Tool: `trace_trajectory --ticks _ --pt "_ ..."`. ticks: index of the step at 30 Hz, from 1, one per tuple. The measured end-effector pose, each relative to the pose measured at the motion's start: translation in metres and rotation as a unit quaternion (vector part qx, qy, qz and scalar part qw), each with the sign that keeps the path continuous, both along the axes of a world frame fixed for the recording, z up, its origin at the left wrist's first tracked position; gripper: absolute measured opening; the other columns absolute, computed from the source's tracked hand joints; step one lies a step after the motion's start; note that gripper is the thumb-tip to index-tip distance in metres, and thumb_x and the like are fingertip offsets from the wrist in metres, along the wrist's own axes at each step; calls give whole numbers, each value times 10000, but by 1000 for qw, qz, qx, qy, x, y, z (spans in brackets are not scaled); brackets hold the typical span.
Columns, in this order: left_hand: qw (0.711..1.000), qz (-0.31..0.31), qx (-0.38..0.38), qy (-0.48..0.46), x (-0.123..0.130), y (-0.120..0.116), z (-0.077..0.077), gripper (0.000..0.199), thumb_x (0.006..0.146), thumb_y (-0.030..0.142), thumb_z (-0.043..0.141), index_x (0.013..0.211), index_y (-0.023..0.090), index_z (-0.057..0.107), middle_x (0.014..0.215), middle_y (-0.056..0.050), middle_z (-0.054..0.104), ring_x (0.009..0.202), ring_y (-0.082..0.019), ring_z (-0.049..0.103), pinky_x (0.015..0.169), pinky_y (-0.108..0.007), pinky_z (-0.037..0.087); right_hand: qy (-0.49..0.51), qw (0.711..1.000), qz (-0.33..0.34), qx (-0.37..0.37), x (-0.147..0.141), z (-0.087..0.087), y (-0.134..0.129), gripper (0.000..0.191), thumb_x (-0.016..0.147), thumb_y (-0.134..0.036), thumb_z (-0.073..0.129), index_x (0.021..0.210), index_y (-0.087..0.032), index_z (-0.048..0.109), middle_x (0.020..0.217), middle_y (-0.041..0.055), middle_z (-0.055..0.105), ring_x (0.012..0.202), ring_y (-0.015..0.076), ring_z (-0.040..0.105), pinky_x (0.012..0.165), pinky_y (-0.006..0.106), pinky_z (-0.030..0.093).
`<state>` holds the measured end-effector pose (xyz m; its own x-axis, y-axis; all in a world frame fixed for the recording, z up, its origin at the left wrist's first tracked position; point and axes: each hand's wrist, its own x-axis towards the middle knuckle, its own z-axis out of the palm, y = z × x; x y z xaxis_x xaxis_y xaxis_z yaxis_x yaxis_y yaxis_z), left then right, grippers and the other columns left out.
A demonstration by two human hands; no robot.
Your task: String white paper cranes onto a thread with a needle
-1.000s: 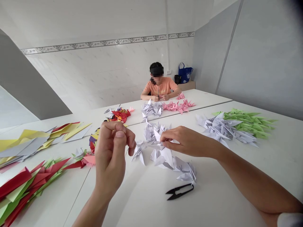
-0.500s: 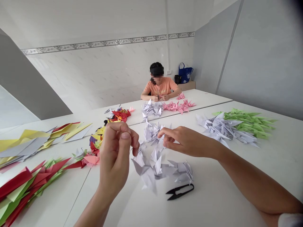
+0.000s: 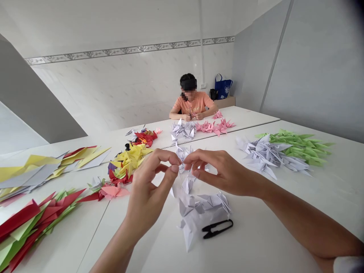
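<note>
My left hand (image 3: pixel 150 189) is raised over the table, thumb and index finger pinched together; whatever is between them is too fine to make out. Close by, almost touching its fingertips, my right hand (image 3: pixel 218 172) has its fingers curled and closed, and I cannot make out anything in them. Just below both hands are several white folded paper cranes (image 3: pixel 193 206), bunched near each other. More white cranes (image 3: pixel 182 152) lie behind my fingers, partly hidden. A pair of black thread snips (image 3: pixel 217 228) rests on the table in front of the near cranes.
To the right lie white cranes (image 3: pixel 264 151) and green cranes (image 3: pixel 301 148). On the left are yellow cranes (image 3: pixel 132 157), red and green folded papers (image 3: pixel 42 220) and flat sheets (image 3: pixel 36 170). Across the table sits a person (image 3: pixel 192 104) near pink cranes (image 3: pixel 213 127).
My left hand has moved right and its fingertips have met my right hand's. The near white cranes have shifted right and swung round beside the snips, which moved slightly.
</note>
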<state>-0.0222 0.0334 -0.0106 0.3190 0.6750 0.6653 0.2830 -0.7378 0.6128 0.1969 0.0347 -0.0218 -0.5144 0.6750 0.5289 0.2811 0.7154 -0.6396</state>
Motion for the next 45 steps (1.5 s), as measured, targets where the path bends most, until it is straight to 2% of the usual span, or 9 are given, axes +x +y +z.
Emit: trace_trajectory --ticks 5,11,16,20,22,26,32,41,45 --pt "998 -29 33 45 2 -2 4 132 970 124 581 909 239 602 905 14 601 873 -116 565 726 -257 479 58 996 65 -35 -5 0 -4 142 1010 -278 598 1109 -193 653 1035 9 722 919 122 680 856 269 544" --pt "995 -48 46 69 7 -4 5 170 945 83 602 894 245 619 915 19 615 903 -114 565 759 -242 481 55 996 67 -26 -6 -1 -1 61 964 -194 650 908 -173 661 807 -20 696 751 92 641 718 220 515" --pt "997 -51 -34 56 5 0 -4 212 1003 227 561 1198 311 546 1115 -5 615 1024 -142 593 868 -292 507 127 991 38 -25 0 3 0 66 973 -182 630 911 -183 653 829 -9 680 780 108 655 748 245 542" --pt "976 -90 -118 158 9 2 -11 415 1000 345 559 1391 328 420 1321 -44 588 1223 -210 547 1028 -381 459 263 963 30 -48 8 8 0 84 973 -240 656 910 -187 638 843 -3 690 700 108 684 673 254 582" --pt "951 -117 -153 242 15 1 -12 408 969 342 600 1355 315 472 1321 -42 611 1201 -229 561 990 -377 466 310 948 33 -66 12 11 0 88 979 -253 654 919 -195 624 870 -5 715 638 102 699 630 252 593" --pt "920 -156 -179 313 26 1 -12 95 985 278 541 1015 251 626 996 4 693 927 -170 609 774 -274 470 352 932 18 -84 19 17 -1 95 995 -266 632 922 -215 598 889 -13 744 654 110 725 654 264 620" --pt "944 -99 -183 255 25 4 -12 125 971 247 527 916 227 638 854 20 673 752 -122 560 535 -206 362 373 926 -28 -45 24 22 -1 123 982 -303 645 902 -227 591 861 -19 743 689 119 710 701 285 631" --pt "965 -65 -164 196 18 6 -13 98 972 267 519 935 242 606 854 14 626 667 -115 474 473 -187 328 377 923 -75 -21 31 23 5 178 956 -369 668 880 -243 569 844 -13 722 676 129 678 715 305 616" --pt "967 -60 -145 200 19 6 -11 72 945 208 526 953 238 591 865 2 597 724 -126 492 502 -182 342 377 924 -46 -45 28 21 5 149 967 -331 654 888 -234 573 834 -14 717 676 127 680 726 310 620"
